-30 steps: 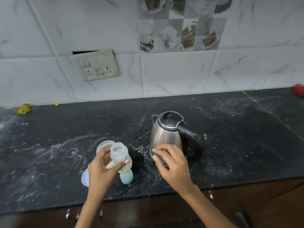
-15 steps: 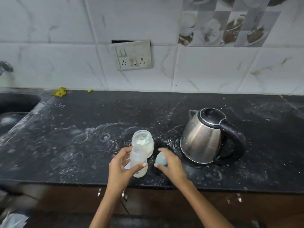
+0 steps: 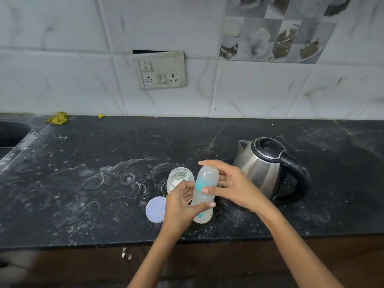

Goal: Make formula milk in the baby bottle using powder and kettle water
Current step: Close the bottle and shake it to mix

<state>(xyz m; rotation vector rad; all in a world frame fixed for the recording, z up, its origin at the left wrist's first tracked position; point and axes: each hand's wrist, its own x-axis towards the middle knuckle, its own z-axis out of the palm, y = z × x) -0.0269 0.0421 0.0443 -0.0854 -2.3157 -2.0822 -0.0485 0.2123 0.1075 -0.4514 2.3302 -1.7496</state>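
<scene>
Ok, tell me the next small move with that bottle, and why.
Probably twist the cap tight with the right hand while the left hand steadies the baby bottle. The cap is already on top, both hands grip the bottle, and it looks filled with milky liquid.

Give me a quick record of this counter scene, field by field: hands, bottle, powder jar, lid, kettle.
left hand: grips baby bottle's lower body
right hand: holds bottle's cap end
baby bottle: capped, tilted, above counter
powder jar: open, scoop inside, behind left hand
jar lid: flat on counter, left of bottle
kettle: lid closed, right of hands
</scene>
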